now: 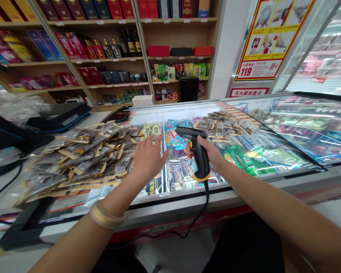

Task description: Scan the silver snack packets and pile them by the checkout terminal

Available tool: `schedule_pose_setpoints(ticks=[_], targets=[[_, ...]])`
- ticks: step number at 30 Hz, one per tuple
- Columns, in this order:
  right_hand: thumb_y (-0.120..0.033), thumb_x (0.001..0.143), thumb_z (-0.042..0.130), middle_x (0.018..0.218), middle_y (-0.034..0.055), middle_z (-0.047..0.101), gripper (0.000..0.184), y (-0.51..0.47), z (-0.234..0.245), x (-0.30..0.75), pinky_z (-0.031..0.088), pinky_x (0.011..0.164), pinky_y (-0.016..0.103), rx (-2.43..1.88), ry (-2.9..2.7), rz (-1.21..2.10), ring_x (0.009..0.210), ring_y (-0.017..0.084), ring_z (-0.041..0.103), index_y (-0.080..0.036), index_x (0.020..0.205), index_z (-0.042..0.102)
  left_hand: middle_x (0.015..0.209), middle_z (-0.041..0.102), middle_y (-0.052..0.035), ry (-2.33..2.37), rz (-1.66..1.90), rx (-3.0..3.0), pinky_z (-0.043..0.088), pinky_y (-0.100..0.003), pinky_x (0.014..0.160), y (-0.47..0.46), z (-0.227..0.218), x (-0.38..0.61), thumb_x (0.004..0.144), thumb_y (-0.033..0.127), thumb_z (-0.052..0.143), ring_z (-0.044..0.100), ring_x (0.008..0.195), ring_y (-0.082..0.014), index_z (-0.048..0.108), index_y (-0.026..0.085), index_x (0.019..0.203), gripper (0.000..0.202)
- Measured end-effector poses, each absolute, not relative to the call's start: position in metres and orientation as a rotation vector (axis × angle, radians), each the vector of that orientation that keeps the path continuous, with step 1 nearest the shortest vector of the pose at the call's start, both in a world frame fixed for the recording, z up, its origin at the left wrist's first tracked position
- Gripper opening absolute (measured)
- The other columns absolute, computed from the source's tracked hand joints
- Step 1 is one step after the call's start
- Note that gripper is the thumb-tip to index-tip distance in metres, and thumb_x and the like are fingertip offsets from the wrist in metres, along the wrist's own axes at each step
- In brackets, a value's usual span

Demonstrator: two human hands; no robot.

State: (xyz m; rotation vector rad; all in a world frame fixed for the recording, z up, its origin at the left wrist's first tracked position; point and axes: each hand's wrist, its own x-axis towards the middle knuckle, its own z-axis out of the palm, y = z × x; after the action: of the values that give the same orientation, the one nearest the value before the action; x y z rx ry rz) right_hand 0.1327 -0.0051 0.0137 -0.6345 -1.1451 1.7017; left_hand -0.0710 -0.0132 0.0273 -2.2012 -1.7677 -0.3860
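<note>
A wall poster (pixel 272 41) reads "火警电话 119"; the sign (pixel 248 92) below says "灭火器放置点". The freezer (pixel 230 196) contains bright wrappers (pixel 180 172) beneath glass; a packet heap (pixel 85 151) lies on top. The left hand (pixel 149 156) spreads empty beside the heap; the right hand (pixel 214 153) grips a scanner (pixel 199 153) above the freezer.

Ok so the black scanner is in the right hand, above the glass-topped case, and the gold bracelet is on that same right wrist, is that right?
Not quite: the gold bracelet is on the left wrist, as the head view shows. The black scanner is indeed in the right hand, above the glass-topped case.
</note>
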Motion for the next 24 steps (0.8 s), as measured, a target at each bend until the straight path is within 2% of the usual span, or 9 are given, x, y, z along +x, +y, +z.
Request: schedule_pose_setpoints(ticks=[3, 6, 11, 15, 19, 24], targets=[[-0.06, 0.073, 0.062, 0.065, 0.0019, 0.053, 0.043, -0.003, 0.016, 0.166, 0.041, 0.061, 0.029, -0.649, -1.11, 1.624, 0.061, 0.014, 0.049, -0.017, 0.071, 0.062, 0.131, 0.056, -0.0166, -1.881, -0.5, -2.395, 0.04, -0.044, 0.099, 0.005, 0.037, -0.038, 0.09, 0.044, 0.039, 0.051, 0.122, -0.0305, 0.047, 0.014, 0.134, 0.054], [-0.059, 0.075, 0.059, 0.065, 0.0025, 0.051, 0.042, -0.004, 0.012, 0.2, 0.042, 0.061, 0.03, -0.701, -1.07, 1.572, 0.062, 0.015, 0.048, -0.018, 0.072, 0.061, 0.127, 0.059, -0.0161, -2.039, -0.578, -2.518, 0.043, -0.039, 0.095, 0.028, 0.038, -0.001, 0.089, 0.048, 0.039, 0.054, 0.118, -0.028, 0.053, 0.014, 0.127, 0.053], [-0.059, 0.075, 0.057, 0.065, 0.003, 0.051, 0.04, -0.009, 0.0, 0.233, 0.042, 0.062, 0.03, -0.774, -0.951, 1.567, 0.063, 0.016, 0.049, -0.019, 0.071, 0.058, 0.122, 0.06, -0.0211, -2.263, -0.477, -2.414, 0.043, -0.043, 0.093, 0.066, 0.027, 0.051, 0.083, 0.063, 0.038, 0.053, 0.117, -0.0341, 0.059, 0.01, 0.116, 0.066], [-0.059, 0.073, 0.061, 0.066, 0.0028, 0.052, 0.041, -0.01, -0.001, 0.233, 0.041, 0.061, 0.029, -0.751, -0.951, 1.549, 0.062, 0.015, 0.048, -0.018, 0.071, 0.06, 0.127, 0.054, -0.0257, -2.297, -0.457, -2.246, 0.039, -0.043, 0.098, 0.084, 0.016, 0.071, 0.075, 0.071, 0.046, 0.049, 0.121, -0.0372, 0.058, 0.006, 0.115, 0.077], [-0.058, 0.072, 0.063, 0.068, 0.0031, 0.054, 0.042, -0.01, 0.0, 0.23, 0.041, 0.06, 0.028, -0.735, -0.965, 1.56, 0.061, 0.014, 0.048, -0.017, 0.07, 0.062, 0.126, 0.056, -0.0241, -2.341, -0.402, -2.327, 0.043, -0.041, 0.09, 0.084, 0.017, 0.063, 0.072, 0.062, 0.057, 0.051, 0.118, -0.0368, 0.058, 0.011, 0.112, 0.066], [-0.06, 0.073, 0.062, 0.066, 0.0034, 0.054, 0.045, -0.013, 0.0, 0.228, 0.041, 0.06, 0.028, -0.741, -1.027, 1.582, 0.06, 0.014, 0.049, -0.015, 0.07, 0.063, 0.094, 0.067, -0.0121, -2.333, -0.519, -2.65, 0.045, -0.033, 0.066, 0.06, 0.025, 0.023, 0.074, 0.044, 0.059, 0.064, 0.085, -0.0276, 0.056, 0.017, 0.104, 0.041]])
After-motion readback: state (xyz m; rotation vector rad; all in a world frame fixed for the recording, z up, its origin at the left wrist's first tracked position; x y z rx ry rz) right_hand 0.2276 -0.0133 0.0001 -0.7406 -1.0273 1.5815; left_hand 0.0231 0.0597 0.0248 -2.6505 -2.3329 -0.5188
